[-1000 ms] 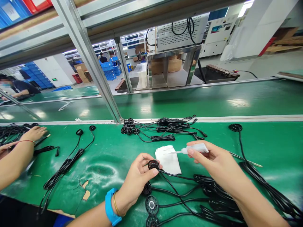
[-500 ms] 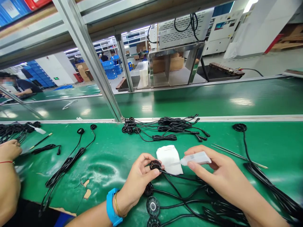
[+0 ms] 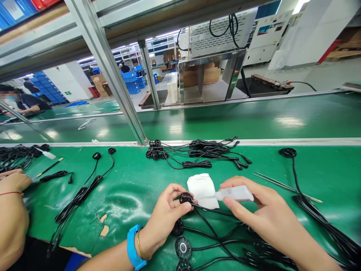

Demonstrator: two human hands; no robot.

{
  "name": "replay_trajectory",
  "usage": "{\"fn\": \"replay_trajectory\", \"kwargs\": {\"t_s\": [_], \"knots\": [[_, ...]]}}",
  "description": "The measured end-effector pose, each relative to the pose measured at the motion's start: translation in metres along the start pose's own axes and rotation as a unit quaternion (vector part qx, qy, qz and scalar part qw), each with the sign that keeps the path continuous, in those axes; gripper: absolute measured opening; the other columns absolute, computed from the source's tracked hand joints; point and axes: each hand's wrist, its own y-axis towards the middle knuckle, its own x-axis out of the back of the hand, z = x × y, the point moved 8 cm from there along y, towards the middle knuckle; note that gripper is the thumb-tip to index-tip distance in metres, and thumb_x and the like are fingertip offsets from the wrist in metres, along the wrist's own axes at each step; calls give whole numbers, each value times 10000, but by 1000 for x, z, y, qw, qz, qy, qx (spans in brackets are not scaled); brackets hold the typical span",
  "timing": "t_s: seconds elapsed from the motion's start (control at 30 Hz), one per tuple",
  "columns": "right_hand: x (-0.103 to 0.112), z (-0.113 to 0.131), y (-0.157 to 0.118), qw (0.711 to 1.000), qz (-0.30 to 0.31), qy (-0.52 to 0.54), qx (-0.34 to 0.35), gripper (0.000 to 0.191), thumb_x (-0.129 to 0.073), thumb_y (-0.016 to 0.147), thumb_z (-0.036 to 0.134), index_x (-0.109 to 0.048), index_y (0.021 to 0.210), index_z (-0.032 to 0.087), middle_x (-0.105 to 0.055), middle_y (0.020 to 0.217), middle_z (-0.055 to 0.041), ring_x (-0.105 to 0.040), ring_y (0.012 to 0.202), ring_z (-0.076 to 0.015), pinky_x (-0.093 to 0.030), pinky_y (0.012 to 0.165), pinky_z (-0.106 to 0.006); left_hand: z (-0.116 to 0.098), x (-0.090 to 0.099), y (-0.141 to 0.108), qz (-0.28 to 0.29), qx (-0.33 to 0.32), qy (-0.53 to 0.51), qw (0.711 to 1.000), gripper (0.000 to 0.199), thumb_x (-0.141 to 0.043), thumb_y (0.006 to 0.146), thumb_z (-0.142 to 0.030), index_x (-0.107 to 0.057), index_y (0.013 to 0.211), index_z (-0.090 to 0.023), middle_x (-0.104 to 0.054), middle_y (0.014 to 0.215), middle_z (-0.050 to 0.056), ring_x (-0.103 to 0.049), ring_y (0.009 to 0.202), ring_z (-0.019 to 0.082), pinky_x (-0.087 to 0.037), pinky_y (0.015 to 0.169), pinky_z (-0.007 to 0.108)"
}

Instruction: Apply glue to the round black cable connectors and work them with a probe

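Note:
Between thumb and fingers, my left hand (image 3: 170, 210) grips a small round black cable head (image 3: 186, 197), its black cord running off to the right. My right hand (image 3: 256, 207) is closed around a translucent white glue bottle (image 3: 237, 194). The bottle's thin nozzle points left, its tip at or close to the cable head; I cannot tell if they touch. A folded white tissue (image 3: 200, 184) lies on the green mat behind the nozzle. Below my hands, more round black heads (image 3: 183, 247) rest on the mat with their cables trailing right, partly under my right forearm.
Bundled black cables (image 3: 197, 152) lie along the bench's back edge. Metal tweezers (image 3: 287, 186) and another cable coil (image 3: 316, 218) lie to the right. A co-worker's arm (image 3: 12, 210) works at the left beside more cables (image 3: 81, 194). A metal post (image 3: 109, 75) rises behind.
My hands hold nearly the same pose, with the glue bottle and the cable head barely shifted. The co-worker's hand at the left has moved slightly right.

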Motion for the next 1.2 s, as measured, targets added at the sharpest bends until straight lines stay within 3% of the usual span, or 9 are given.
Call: {"fn": "replay_trajectory", "kwargs": {"t_s": [0.27, 0.8, 0.93, 1.07, 1.13, 1.2], "knots": [[-3, 14, -1, 998, 14, 10, 65, 60, -623, 906, 291, -608, 959, 266, -658, 905, 23, -628, 755, -137, -488, 650, -226, 3, 2, 1, 4, 1, 3, 1000, 313, -769, 813, -244, -523, 999, -196, -662, 1021, 56, -697, 1004, 257, -500, 897, 365], [-3, 33, -3, 990, 4, 8, 144, 125, -623, 883, 186, -589, 981, 256, -657, 926, 6, -641, 811, -144, -509, 701, -238, 3, 1, 1, 10, -8, 7, 1000, 292, -751, 825, -200, -521, 1006, -197, -677, 1036, 62, -693, 990, 235, -484, 917, 371], [10, 17, -2, 997, -27, -2, 73, 65, -646, 876, 307, -644, 919, 258, -688, 893, 9, -658, 734, -146, -518, 625, -233, 3, 3, 1, 10, -8, 4, 1000, 289, -751, 822, -196, -524, 1001, -195, -674, 1032, 63, -696, 1006, 246, -487, 921, 373], [27, -28, 1, 993, -76, 32, -83, 322, -721, 793, 505, -698, 1005, 264, -740, 944, -8, -696, 720, -173, -553, 597, -248, 3, 2, 0, 20, 2, 1, 1000, 286, -749, 825, -198, -532, 1012, -188, -683, 1029, 78, -695, 1013, 250, -497, 891, 355], [24, -49, 4, 987, -54, 62, -137, 425, -720, 778, 542, -699, 1087, 250, -752, 1002, -35, -720, 793, -210, -582, 651, -282, 1, -1, 0, 33, 8, 0, 999, 290, -747, 828, -203, -534, 1024, -183, -696, 1016, 88, -693, 1006, 246, -503, 874, 348], [16, -62, 9, 987, -17, 50, -150, 422, -703, 792, 518, -707, 1105, 235, -753, 1040, -53, -724, 855, -237, -590, 704, -317, 0, -5, -1, 47, 13, 0, 999, 297, -749, 828, -205, -536, 1034, -179, -706, 1001, 94, -689, 997, 237, -508, 861, 340]]}}
